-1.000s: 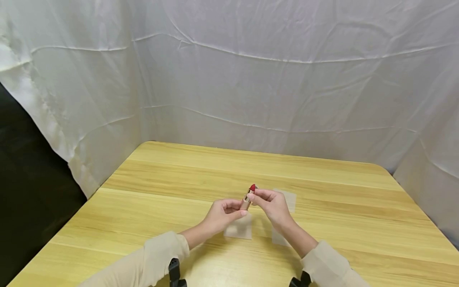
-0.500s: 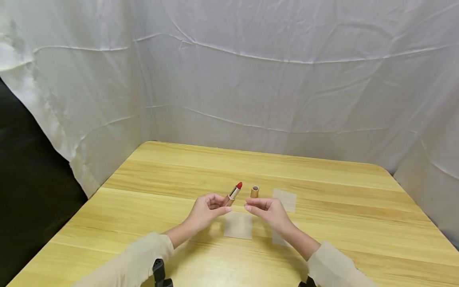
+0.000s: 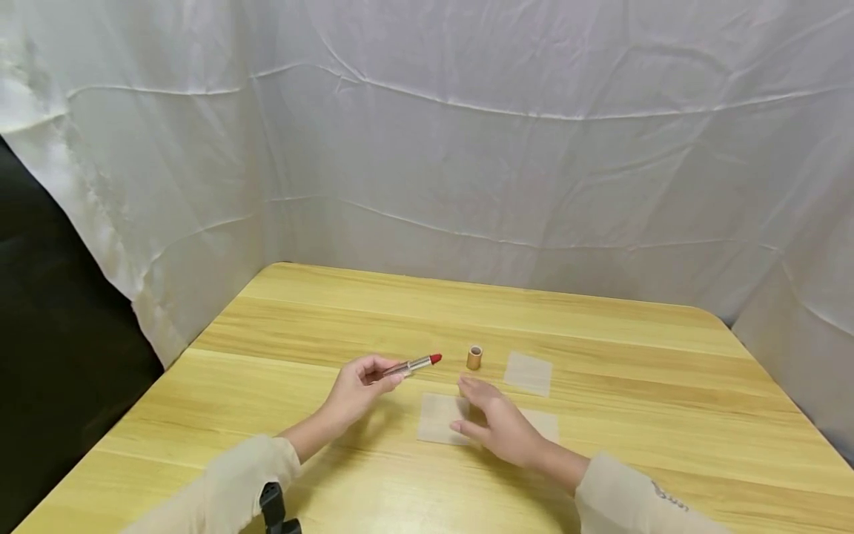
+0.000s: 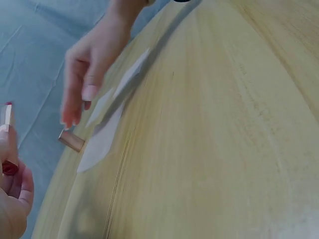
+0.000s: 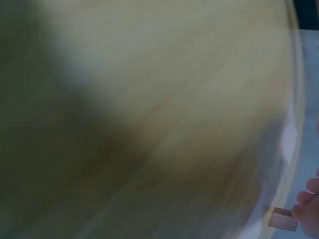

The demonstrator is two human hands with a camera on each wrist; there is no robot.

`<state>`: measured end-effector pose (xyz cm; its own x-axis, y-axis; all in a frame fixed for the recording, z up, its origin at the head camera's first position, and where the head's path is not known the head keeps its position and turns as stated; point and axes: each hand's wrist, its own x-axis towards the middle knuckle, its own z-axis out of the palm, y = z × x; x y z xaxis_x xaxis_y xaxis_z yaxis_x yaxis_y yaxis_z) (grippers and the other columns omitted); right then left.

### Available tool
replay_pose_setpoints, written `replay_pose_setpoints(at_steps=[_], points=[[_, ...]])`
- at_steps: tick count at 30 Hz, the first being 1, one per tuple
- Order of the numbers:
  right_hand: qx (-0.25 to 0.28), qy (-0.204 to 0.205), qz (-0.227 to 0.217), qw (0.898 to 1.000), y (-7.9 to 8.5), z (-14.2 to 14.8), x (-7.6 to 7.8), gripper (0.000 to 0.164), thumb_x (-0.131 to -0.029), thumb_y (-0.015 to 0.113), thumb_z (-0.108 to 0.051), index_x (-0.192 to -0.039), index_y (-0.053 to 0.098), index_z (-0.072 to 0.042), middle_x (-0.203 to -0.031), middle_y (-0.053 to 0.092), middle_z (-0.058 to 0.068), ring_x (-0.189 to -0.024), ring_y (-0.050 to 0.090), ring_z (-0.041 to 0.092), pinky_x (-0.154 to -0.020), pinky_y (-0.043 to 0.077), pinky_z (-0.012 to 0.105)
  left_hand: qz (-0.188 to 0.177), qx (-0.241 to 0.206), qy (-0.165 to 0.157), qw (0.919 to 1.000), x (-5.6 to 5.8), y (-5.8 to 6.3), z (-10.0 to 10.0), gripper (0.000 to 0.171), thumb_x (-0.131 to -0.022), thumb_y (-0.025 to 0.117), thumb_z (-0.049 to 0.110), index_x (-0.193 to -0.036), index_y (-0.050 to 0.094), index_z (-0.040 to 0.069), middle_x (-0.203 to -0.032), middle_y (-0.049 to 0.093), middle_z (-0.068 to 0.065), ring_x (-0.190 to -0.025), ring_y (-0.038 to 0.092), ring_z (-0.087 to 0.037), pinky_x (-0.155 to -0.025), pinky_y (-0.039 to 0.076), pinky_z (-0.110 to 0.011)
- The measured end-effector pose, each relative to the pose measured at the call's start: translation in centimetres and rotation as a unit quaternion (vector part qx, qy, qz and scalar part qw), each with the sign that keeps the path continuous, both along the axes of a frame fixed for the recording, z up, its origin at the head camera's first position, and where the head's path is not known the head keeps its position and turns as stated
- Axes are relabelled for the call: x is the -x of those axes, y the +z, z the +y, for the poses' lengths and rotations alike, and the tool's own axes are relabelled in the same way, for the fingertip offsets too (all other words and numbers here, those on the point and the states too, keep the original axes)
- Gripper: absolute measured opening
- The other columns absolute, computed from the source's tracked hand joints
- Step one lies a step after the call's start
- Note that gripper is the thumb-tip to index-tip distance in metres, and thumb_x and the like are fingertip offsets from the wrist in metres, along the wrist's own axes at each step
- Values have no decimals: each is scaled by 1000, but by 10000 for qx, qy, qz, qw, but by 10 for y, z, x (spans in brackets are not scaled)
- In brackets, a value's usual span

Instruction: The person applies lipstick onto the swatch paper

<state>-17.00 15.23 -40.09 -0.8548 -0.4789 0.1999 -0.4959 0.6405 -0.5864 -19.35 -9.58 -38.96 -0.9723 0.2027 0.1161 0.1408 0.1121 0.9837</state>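
An uncapped lipstick (image 3: pixel 422 363) with a red bullet is held by my left hand (image 3: pixel 358 387), pinched at its base between thumb and fingers. It lies nearly level, its red tip pointing right. My right hand (image 3: pixel 502 424) hovers with fingers extended and holds nothing, partly over a thin translucent sheet (image 3: pixel 437 419). Just beyond its fingertips the gold lipstick cap (image 3: pixel 474 359) stands on the table with its hollow end up. In the left wrist view the right hand (image 4: pixel 92 64) is above the cap (image 4: pixel 72 140), while only part of the left hand (image 4: pixel 15 204) shows.
Two more pale square sheets lie on the wooden table (image 3: pixel 333 319): a far sheet (image 3: pixel 529 373) right of the cap, and a near sheet (image 3: pixel 542 424) partly behind the right hand. A light cloth curtain (image 3: pixel 467 170) surrounds the table's back and sides.
My right hand has let go of the lipstick, straightened its fingers and drawn nearer to me. My left hand has carried the lipstick left and tipped it from near upright to almost level.
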Motion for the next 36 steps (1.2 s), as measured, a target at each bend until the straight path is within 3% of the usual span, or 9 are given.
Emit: replay_pose_setpoints(at_steps=[5,13,20,28,36], points=[[-711,170,173,9972,-5,2,-3,67,-85,65,-32,-132,43,10,-141,38,27,-133,31,44,-107,29,55,199,336,-60,9992,-3,1,-5,24,-82,67,3,-103,62,-9,-102,64,-23,-76,58,-4,-66,51,-16],[-1184,222,251,9924,-7,0,-5,68,-84,65,-35,-130,44,12,-138,40,29,-133,29,46,-107,27,57,143,574,-30,9982,-5,1,-10,27,-82,69,7,-106,65,-5,-104,65,-21,-81,60,-7,-65,51,-16],[-1225,340,222,9916,-5,1,-3,70,-83,65,-35,-129,45,14,-138,40,31,-133,29,48,-106,28,59,234,692,-151,9972,-6,2,-11,28,-82,70,9,-105,66,-6,-103,66,-22,-80,61,-6,-65,52,-16],[-1248,391,-20,9914,-6,4,-1,71,-85,63,-38,-130,43,13,-140,37,31,-133,27,48,-105,29,58,539,839,-274,9946,-8,0,-10,25,-82,68,5,-103,65,-7,-102,65,-23,-86,65,-23,-72,54,-19],[-1290,464,-119,9905,-6,4,1,70,-86,61,-38,-131,42,13,-141,35,31,-133,27,49,-105,30,57,870,1122,-244,9896,-9,0,-5,21,-79,69,2,-99,68,-4,-101,65,-19,-89,63,-24,-77,55,-20]])
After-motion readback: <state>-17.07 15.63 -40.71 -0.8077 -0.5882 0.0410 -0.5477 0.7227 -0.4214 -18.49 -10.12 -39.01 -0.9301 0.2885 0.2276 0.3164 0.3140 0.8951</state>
